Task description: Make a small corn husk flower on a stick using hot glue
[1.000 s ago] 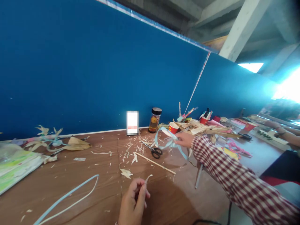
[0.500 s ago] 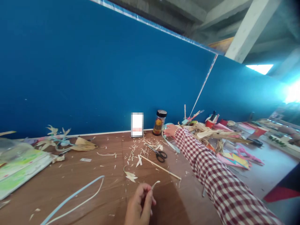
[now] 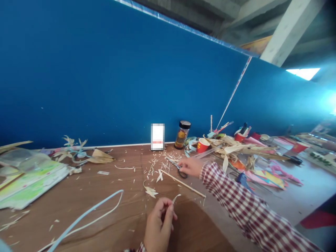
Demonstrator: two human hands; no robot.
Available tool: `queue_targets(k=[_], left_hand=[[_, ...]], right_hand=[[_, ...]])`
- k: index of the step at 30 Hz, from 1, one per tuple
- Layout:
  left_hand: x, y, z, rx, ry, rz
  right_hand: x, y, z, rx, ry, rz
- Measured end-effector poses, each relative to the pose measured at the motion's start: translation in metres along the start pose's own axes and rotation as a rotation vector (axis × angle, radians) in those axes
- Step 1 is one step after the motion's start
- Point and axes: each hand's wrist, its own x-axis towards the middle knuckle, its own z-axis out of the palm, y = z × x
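My left hand [image 3: 159, 224], low in the middle of the head view, is closed in a pinch on a thin pale husk strip [image 3: 177, 198] whose curled tip sticks out. Over the black handles of the scissors [image 3: 182, 175] is my right hand [image 3: 191, 166], its fingers closed around them; the blades point away to the left. Among cream shavings beside them lie a thin pale stick [image 3: 183, 183] and a white cut piece [image 3: 160, 176]. Nearer to my left hand is a pale leaf-shaped husk piece [image 3: 151, 191].
A lidded jar [image 3: 182, 135] and a red paper cup [image 3: 203, 145] stand behind the scissors. Dry husks [image 3: 236, 148] are heaped at right. Blue tubing [image 3: 89, 214], a husk flower [image 3: 76, 150] and a green-white painted board [image 3: 34, 183] lie left. A blue partition [image 3: 105, 77] rises behind.
My right hand has come back from beside the jar to the scissors, uncovering the red cup. My left hand keeps its pinch on the strip. The view has shifted slightly.
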Motion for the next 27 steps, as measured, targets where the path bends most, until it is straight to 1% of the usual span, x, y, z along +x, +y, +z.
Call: queue_targets(k=[2, 4, 6, 8, 10, 11, 13, 14, 15, 18, 19, 21, 24, 27], left_hand=[[0.001, 0.002, -0.003, 0.004, 0.009, 0.019], [0.005, 0.007, -0.008, -0.016, 0.038, 0.044], [0.013, 0.013, -0.017, -0.058, 0.111, 0.077], [0.022, 0.022, -0.029, -0.140, 0.202, 0.077], [0.033, 0.031, -0.043, -0.243, 0.268, 0.036], [0.037, 0.036, -0.050, -0.283, 0.261, -0.013], [0.046, 0.045, -0.063, -0.349, 0.206, -0.137], [0.050, 0.049, -0.068, -0.367, 0.175, -0.179], [0.053, 0.050, -0.071, -0.379, 0.179, -0.194], [0.060, 0.045, -0.071, -0.408, 0.322, -0.123], [0.062, 0.040, -0.068, -0.424, 0.364, -0.114], [0.063, 0.028, -0.061, -0.426, 0.411, -0.125], [0.062, 0.012, -0.055, -0.364, 0.377, -0.098], [0.062, 0.006, -0.059, -0.317, 0.330, -0.085]], right_hand=[[-0.017, -0.012, 0.015, -0.050, -0.041, -0.074], [-0.031, -0.020, 0.026, -0.069, -0.046, -0.127], [-0.040, -0.024, 0.032, -0.072, -0.027, -0.147], [-0.044, -0.024, 0.034, -0.086, -0.006, -0.143], [-0.045, -0.022, 0.032, -0.100, 0.008, -0.128], [-0.046, -0.021, 0.031, -0.106, 0.006, -0.121], [-0.047, -0.020, 0.030, -0.111, -0.007, -0.115], [-0.049, -0.021, 0.030, -0.110, -0.016, -0.117], [-0.051, -0.023, 0.031, -0.104, -0.029, -0.128], [-0.058, -0.033, 0.038, -0.086, -0.080, -0.204], [-0.059, -0.037, 0.040, -0.090, -0.092, -0.229], [-0.057, -0.041, 0.044, -0.114, -0.086, -0.243], [-0.046, -0.042, 0.048, -0.181, -0.011, -0.135], [-0.030, -0.041, 0.051, -0.241, 0.074, -0.022]])
